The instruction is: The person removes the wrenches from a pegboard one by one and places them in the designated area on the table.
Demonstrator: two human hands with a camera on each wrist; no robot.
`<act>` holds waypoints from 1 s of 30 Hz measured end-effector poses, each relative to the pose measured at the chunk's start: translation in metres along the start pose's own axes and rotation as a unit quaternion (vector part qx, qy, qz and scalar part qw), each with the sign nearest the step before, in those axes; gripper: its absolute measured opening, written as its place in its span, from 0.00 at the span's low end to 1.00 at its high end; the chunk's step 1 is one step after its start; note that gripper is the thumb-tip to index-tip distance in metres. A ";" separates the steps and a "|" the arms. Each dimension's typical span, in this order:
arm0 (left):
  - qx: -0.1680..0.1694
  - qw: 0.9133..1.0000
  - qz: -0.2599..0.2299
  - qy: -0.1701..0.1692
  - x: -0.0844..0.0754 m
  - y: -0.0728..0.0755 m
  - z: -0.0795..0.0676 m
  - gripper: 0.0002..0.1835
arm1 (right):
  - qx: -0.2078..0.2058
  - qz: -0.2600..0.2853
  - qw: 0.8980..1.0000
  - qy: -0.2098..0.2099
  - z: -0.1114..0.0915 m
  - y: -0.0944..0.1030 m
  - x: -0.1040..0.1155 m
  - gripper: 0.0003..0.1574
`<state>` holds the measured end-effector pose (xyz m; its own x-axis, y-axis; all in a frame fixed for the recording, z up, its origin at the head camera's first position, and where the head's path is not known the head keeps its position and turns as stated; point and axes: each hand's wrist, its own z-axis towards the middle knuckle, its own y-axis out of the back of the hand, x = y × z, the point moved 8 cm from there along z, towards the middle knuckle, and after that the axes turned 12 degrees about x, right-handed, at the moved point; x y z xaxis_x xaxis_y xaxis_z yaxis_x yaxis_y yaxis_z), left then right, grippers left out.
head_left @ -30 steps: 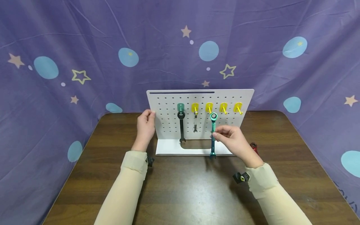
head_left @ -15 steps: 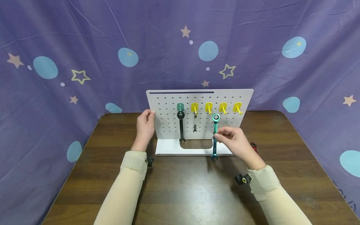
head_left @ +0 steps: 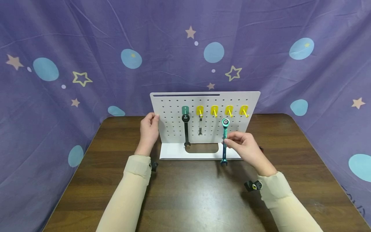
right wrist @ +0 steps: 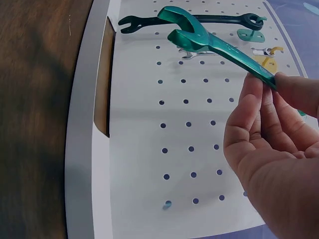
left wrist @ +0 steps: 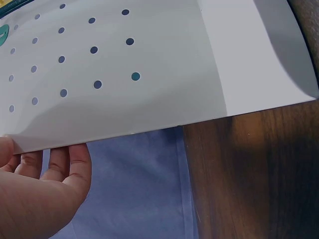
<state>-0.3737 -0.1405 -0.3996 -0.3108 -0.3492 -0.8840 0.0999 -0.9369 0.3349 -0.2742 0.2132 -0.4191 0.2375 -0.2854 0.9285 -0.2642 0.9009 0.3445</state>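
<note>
My left hand [head_left: 149,130] grips the left edge of a white pegboard stand [head_left: 171,129], fingers behind the panel in the left wrist view. Between thumb and fingers, my right hand [head_left: 244,146] pinches a green combination wrench [head_left: 224,153] by its shaft. It hangs upright in front of the board, ring end up, below the yellow hooks; its open end [right wrist: 192,32] shows large in the right wrist view. A black wrench [head_left: 186,132] hangs from a green hook [head_left: 185,110]. Beside it a small silver wrench [head_left: 200,130] hangs from a yellow hook [head_left: 199,110].
Three bare yellow hooks, the middle one [head_left: 229,110] among them, line the board's right half. A red object [head_left: 261,149] lies on the wooden table [head_left: 191,193], mostly hidden behind my right wrist. A purple curtain [head_left: 168,71] hangs behind the table.
My right hand has drifted right and slightly down with the green wrench, away from the middle yellow hooks. The left hand keeps its hold on the board's edge.
</note>
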 end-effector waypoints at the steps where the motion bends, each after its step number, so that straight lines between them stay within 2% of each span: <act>1: 0.000 1.000 0.001 0.001 0.000 0.000 0.000 0.10 | 0.000 0.001 1.000 -0.002 0.000 0.000 0.000 0.10; 16: 0.004 1.000 0.002 0.007 0.000 -0.001 0.001 0.10 | 0.004 0.000 1.000 -0.022 -0.009 0.006 -0.013 0.13; 30: 0.007 1.000 0.003 0.006 0.001 0.000 0.000 0.10 | 0.002 0.007 1.000 -0.017 -0.014 0.010 -0.020 0.11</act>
<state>-0.3743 -0.1406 -0.4002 -0.2988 -0.3546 -0.8860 0.0888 -0.9347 0.3441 -0.2687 0.2322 -0.4362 0.2020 -0.2831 0.9376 -0.2708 0.9038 0.3312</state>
